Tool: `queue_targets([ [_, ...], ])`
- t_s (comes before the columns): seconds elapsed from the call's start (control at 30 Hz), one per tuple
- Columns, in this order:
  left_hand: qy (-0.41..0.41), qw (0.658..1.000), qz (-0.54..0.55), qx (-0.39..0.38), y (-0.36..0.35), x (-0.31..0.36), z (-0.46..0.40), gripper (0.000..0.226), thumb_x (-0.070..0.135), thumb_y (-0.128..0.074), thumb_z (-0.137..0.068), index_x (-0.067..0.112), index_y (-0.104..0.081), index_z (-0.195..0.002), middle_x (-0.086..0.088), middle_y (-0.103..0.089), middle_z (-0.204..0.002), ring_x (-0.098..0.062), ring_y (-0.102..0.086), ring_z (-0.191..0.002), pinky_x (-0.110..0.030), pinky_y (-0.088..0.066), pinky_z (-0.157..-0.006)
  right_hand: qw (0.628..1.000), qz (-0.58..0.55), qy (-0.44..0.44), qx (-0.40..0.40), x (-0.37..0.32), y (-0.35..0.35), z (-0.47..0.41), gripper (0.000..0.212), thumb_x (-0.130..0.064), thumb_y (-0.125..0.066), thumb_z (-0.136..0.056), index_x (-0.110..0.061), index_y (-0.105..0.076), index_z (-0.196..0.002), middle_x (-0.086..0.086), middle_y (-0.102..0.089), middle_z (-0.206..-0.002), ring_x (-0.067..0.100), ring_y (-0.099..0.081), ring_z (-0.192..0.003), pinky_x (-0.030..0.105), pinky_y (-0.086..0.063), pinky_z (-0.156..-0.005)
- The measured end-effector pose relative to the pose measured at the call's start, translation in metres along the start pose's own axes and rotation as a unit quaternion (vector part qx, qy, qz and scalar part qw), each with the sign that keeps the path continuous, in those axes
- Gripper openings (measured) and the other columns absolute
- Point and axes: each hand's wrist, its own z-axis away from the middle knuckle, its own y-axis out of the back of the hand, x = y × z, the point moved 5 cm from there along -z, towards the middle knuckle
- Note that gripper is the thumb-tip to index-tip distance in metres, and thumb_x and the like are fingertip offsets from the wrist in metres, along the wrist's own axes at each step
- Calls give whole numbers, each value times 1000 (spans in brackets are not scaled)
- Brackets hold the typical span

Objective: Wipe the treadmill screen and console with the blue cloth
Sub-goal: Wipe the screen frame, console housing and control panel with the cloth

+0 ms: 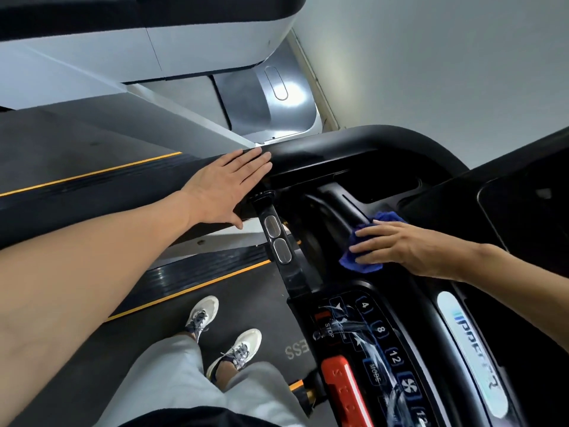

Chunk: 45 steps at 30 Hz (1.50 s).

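My right hand (397, 246) presses the crumpled blue cloth (358, 260) flat against the black treadmill console (409, 291), fingers straight over the cloth. The cloth lies on the console's upper left part, just below the dark screen (523, 223) at the right edge. My left hand (226, 188) rests flat and open on the black handrail (323, 146) at the console's left side. Wet smears show on the button panel (378, 337) lower down.
A red stop key (341, 386) sits at the panel's lower edge. A grip bar with two metal pulse sensors (277, 238) runs below the left hand. My shoes (228, 334) stand on the belt. Another treadmill (154, 57) stands to the left, a white wall behind.
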Motion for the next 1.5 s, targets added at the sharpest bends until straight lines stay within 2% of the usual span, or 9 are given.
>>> queue_targets([
  [0.13,-13,1000,6,-5,5,0,0,148,90,-61,-64,9,20,-158,-11,23,-166,-28,21,-154,-44,3,-128,978,-17,-148,145,24,26,-14,56,10,-47,-81,-12,-70,-126,8,-64,-135,37,-52,-133,57,-44,-108],
  [0.23,-27,1000,3,-5,8,-1,2,148,80,-71,-65,8,19,-158,-11,24,-166,-27,21,-154,-42,6,-127,920,-75,-272,272,9,40,-50,40,7,-61,-89,-4,-68,-127,18,-65,-132,42,-55,-128,47,-40,-112],
  [0.33,-31,999,-8,1,8,1,4,144,67,-78,-71,8,20,-157,-12,22,-167,-30,17,-155,-43,5,-127,862,-133,-336,355,-39,32,-109,37,-3,-55,-88,1,-69,-123,24,-65,-127,46,-59,-119,43,-38,-109],
  [0.47,-39,999,-19,15,8,0,4,130,54,-75,-79,5,15,-159,-15,19,-168,-32,14,-156,-45,0,-127,803,-190,-456,333,-82,5,-171,52,-18,-36,-90,-2,-62,-132,23,-57,-140,45,-49,-132,51,-37,-114],
  [0.57,-47,998,-21,30,7,-1,7,110,39,-64,-89,4,13,-159,-16,17,-168,-32,13,-156,-45,-2,-127,810,-142,-492,285,-107,0,-216,56,-2,-53,-85,0,-53,-141,22,-46,-150,45,-36,-143,57,-24,-118],
  [0.7,-85,996,-14,27,4,-10,4,113,43,-66,-90,6,15,-159,-15,19,-167,-30,15,-156,-44,-3,-128,801,-57,-542,246,-119,2,-250,55,-8,-65,-86,-2,-54,-140,18,-43,-154,39,-32,-147,58,-22,-121],
  [0.9,-117,991,2,60,0,-20,4,117,51,-68,-86,6,10,-160,-16,12,-168,-31,11,-156,-44,4,-127,795,-43,-560,231,-152,-21,-208,73,-2,-61,-78,-3,-44,-149,17,-39,-157,38,-32,-148,56,-29,-118],
  [1.17,-118,990,2,81,-4,-19,2,106,44,-59,-94,3,13,-159,-19,13,-168,-33,11,-156,-45,-5,-127,743,-50,-617,255,-109,11,-263,57,-6,-58,-85,1,-52,-141,20,-49,-149,37,-41,-143,53,-31,-119],
  [1.5,-124,989,10,74,-8,-18,1,109,46,-62,-92,4,14,-159,-18,14,-168,-33,12,-156,-47,-4,-127,704,-36,-659,261,-133,-6,-232,57,3,-46,-83,5,-51,-140,23,-50,-146,41,-47,-137,56,-37,-113],
])
